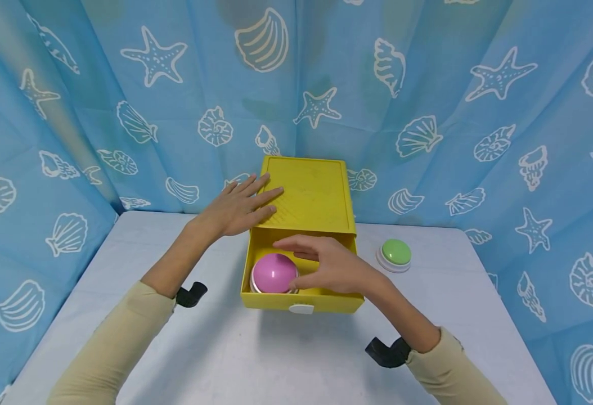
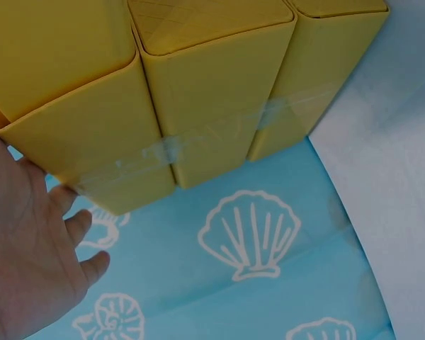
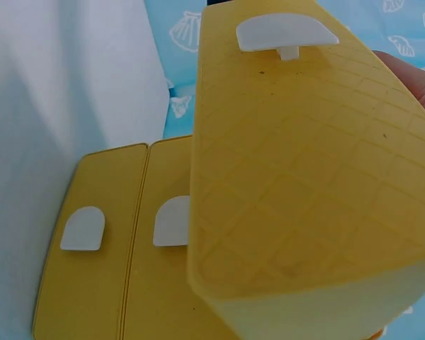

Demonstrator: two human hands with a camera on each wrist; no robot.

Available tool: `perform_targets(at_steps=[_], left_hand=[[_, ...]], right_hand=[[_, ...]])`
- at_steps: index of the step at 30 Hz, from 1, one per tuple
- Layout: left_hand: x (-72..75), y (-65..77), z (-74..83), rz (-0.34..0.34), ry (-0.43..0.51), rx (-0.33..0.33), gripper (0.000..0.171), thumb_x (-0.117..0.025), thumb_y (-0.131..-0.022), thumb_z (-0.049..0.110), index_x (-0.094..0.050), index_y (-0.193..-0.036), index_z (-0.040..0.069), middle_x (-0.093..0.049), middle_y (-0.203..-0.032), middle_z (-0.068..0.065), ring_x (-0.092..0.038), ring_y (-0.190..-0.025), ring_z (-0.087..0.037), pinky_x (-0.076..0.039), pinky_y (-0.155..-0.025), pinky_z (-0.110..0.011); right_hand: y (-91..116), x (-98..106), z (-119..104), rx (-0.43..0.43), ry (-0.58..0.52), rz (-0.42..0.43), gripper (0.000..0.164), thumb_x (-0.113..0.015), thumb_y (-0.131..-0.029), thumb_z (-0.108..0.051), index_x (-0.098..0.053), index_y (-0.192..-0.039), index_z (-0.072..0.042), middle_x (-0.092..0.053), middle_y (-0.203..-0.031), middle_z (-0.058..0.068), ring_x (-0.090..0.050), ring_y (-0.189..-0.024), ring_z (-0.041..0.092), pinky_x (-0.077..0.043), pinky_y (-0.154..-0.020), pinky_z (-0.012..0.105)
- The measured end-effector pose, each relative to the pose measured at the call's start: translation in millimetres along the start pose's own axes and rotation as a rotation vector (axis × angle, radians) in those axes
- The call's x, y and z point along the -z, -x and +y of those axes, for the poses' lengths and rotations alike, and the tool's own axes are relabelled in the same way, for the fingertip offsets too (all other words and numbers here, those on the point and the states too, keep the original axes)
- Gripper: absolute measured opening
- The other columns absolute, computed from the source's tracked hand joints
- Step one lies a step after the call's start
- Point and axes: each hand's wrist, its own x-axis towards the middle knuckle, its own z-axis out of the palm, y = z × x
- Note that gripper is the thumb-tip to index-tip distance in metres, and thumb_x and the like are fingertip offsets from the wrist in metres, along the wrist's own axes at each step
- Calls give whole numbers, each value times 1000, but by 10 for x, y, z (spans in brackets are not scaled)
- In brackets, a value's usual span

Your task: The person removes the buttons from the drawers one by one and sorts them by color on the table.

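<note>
A yellow drawer cabinet (image 1: 311, 194) stands against the curtain, its top drawer (image 1: 271, 301) pulled out toward me. Inside, at the drawer's front left, lies a pink dome-topped round object (image 1: 275, 273) with a white base. My right hand (image 1: 332, 267) reaches over the drawer from the right, thumb at the dome's right edge and fingers spread above, behind it. In the right wrist view, the drawer front (image 3: 304, 156) with its white knob (image 3: 287, 32) hides most of that hand. My left hand (image 1: 238, 208) rests with straight fingers on the cabinet's upper left edge.
A smaller green dome with a white base (image 1: 396, 252) sits on the white table (image 1: 215, 349) right of the cabinet. Below the pulled-out drawer, two more drawers (image 3: 92, 283) are closed. A blue seashell-print curtain (image 1: 327, 67) closes off the back and sides.
</note>
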Motion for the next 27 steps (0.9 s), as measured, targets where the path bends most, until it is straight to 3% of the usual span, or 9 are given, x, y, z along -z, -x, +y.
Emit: perform_targets(at_steps=[13,27], left_hand=[[7,3,11,-2,9,-7,59,-18,-93,61,-17,-147,35,-1,-154,1,4,-139,-24,-1,-108,-51],[5,5,6,5,14,-1,59,-19,-94,59,-18,-147,34,-2,-154,1,3,-139,-24,-1,-108,-51]], right_hand=[[-83,-102,37,-33,165,-73,71,-75,-74,-42,-45,-135,-25,-48,-128,-15,-45,-113,5,-45,-84,25],[-118,-107,34,-84,204,-121,74,-75,-74,-42,-42,-138,-24,-48,-128,-13,-46,-111,7,-45,-85,27]])
